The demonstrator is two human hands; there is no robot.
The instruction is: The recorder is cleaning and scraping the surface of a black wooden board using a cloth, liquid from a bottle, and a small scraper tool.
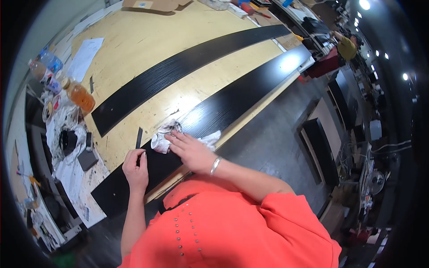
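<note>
A long black wood-grained board (232, 100) runs from my lower left to the far right along the table's near edge. My right hand (192, 152), fingers spread flat, presses a crumpled white cloth (160, 142) with black stains onto it. Another part of the cloth sticks out beyond that hand. My left hand (135, 167) is closed above the board's near left part, fingertips pinched. A thin dark strip (139, 137) reaches up from beside its fingers; whether they grip it I cannot tell. Farther back lies a second black board (178, 67), parallel to the first.
The pale yellow tabletop (129, 31) is scuffed. At left stand a bottle of orange liquid (80, 96), other plastic bottles, rags and a dark grey block (87, 159). Cardboard (156, 5) lies at the back. More black panels (321, 152) lean at right; a person (346, 48) stands far right.
</note>
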